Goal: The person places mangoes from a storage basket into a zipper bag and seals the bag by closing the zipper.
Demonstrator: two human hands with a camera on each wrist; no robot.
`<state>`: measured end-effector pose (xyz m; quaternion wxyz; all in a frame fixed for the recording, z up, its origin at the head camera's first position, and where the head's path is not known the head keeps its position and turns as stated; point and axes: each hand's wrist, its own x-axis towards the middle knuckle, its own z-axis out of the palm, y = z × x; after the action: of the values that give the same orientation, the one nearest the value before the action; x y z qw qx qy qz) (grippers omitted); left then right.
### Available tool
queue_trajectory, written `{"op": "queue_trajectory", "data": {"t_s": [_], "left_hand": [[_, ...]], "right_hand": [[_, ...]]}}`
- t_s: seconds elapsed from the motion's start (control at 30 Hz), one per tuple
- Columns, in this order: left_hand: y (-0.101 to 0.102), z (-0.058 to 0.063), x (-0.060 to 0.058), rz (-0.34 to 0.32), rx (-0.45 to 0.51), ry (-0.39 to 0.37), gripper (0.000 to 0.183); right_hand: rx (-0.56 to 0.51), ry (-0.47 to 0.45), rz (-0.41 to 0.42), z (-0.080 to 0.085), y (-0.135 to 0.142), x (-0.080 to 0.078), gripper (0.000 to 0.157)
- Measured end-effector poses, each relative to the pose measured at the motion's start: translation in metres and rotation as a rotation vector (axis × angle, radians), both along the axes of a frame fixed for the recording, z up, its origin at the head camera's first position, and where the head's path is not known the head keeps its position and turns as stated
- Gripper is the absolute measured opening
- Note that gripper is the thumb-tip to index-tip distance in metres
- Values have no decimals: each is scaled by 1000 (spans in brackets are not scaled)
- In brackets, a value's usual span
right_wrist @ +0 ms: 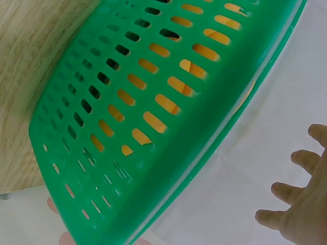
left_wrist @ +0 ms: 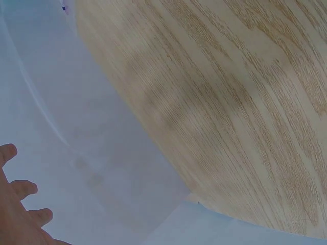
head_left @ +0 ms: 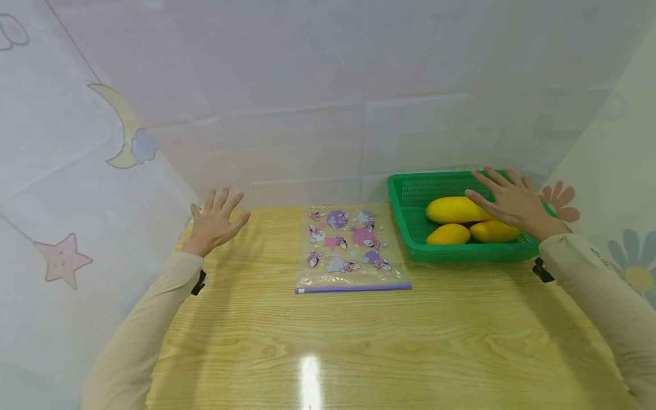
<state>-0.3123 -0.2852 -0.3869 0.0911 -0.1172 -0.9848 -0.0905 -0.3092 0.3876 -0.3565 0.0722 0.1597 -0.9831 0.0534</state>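
Beige sleeves (head_left: pixel 145 323), all fingers (head_left: pixel 235 203) spread and free, green basket (head_left: pixel 476 253) lengthwise left to right

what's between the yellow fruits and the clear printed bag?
The green basket: a strip of its floor, then its side wall. Head view shows it.

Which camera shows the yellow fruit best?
The head view: it looks down into the basket, where three yellow fruits show. The right wrist view sees the basket's outside, with yellow showing mostly through its slots. The left wrist view shows no fruit.
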Motion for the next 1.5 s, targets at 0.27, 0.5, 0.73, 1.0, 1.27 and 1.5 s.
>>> {"op": "queue_trajectory", "data": {"t_s": [0.27, 0.5, 0.73, 1.0, 1.27, 1.5], "left_hand": [[0, 1, 0, -7, 11, 2, 71], [-1, 2, 0, -9, 18, 2, 73], [-1, 1, 1, -11, 17, 21, 70], [-1, 3, 4, -15, 3, 26, 72], [3, 5, 7, -31, 20, 18, 71], [4, 7, 10, -38, 25, 8, 72]], "right_hand": [[12, -13, -2, 4, -1, 1, 72], [6, -4, 1, 6, -1, 1, 71], [-5, -8, 2, 7, -1, 1, 71], [-2, -9, 18, 10, -5, 3, 71], [-11, -25, 34, 12, -4, 3, 71], [-12, -37, 23, 13, -5, 2, 73]]}}
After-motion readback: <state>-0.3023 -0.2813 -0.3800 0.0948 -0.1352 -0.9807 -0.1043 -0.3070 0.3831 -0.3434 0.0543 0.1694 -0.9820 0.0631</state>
